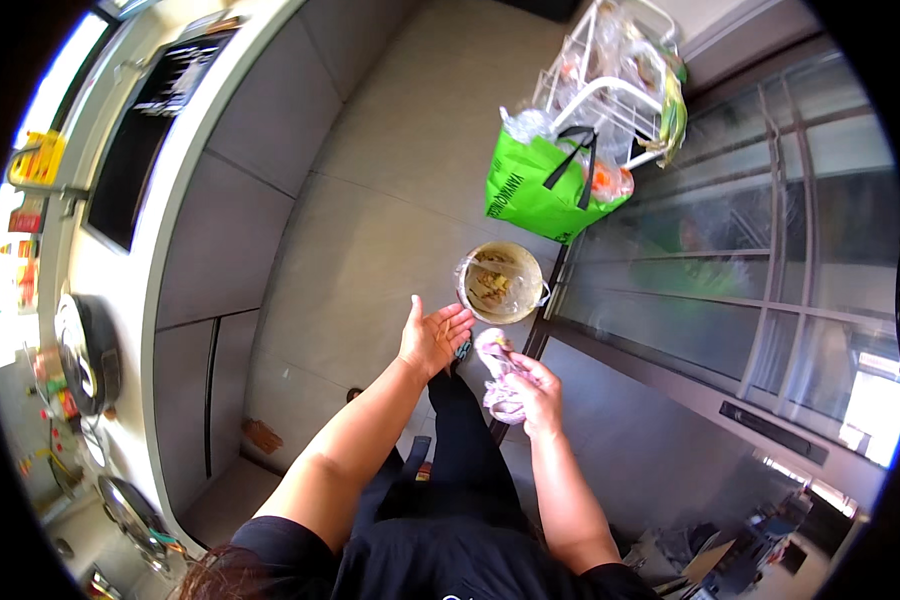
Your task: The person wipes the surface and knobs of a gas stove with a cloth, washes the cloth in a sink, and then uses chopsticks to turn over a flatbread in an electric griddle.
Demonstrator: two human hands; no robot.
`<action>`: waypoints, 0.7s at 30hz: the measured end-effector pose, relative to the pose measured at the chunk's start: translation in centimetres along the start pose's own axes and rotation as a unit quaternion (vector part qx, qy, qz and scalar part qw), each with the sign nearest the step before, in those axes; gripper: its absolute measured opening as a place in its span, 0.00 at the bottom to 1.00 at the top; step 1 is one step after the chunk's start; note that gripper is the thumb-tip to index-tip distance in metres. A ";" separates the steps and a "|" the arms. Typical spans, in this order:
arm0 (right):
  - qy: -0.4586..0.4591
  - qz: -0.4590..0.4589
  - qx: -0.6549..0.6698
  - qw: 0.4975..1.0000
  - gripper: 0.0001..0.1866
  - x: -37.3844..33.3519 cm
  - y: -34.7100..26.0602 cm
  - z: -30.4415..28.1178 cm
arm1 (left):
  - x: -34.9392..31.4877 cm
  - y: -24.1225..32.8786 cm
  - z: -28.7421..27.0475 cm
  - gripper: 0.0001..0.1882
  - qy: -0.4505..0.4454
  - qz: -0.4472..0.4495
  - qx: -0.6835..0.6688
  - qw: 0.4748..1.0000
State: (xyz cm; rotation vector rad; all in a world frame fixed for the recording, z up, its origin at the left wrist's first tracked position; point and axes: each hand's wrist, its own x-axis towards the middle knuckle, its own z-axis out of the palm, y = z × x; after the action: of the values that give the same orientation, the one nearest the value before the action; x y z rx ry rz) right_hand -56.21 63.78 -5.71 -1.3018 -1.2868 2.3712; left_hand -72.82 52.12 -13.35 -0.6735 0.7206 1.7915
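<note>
My left hand (433,338) is held out palm up with its fingers stretched, and nothing lies in it. In my right hand (536,392) is a crumpled pinkish-white cloth (503,390), gripped at its side so that it hangs down. Just beyond both hands, a round bin (538,262) stands on the floor, lined with clear plastic. Yellowish and brown scraps (490,280) lie inside it. Neither hand touches the bin.
A green shopping bag (530,185) stands beyond the bin, against a white wire rack (610,95) filled with plastic bags. Glass-panelled doors (710,250) run along the right. Grey cabinets (220,240) under a counter with a sink (150,150) line the left.
</note>
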 end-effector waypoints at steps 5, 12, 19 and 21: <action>-0.022 0.043 -0.002 0.999 0.19 8.6 3.1 -1.8 | 10.6 -2.0 -1.4 0.60 0.015 -0.063 0.021 0.998; 0.059 0.036 -0.056 0.996 0.18 20.6 12.2 -6.0 | 21.8 -3.3 -2.0 0.62 0.088 -0.133 0.060 0.985; 0.247 -0.001 -0.087 0.965 0.19 27.1 16.5 -10.6 | 28.4 -5.7 -4.8 0.55 0.100 -0.127 0.078 0.984; 0.270 -0.001 -0.030 0.962 0.18 27.2 16.2 -10.8 | 29.9 -6.3 -7.1 0.54 -0.064 -0.242 -0.220 0.943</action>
State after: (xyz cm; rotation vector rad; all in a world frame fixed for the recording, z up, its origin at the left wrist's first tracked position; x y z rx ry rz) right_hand -60.68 73.51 -37.37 -1.7936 -1.1823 1.7854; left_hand -75.02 66.81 -41.02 -0.9265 0.0408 1.5188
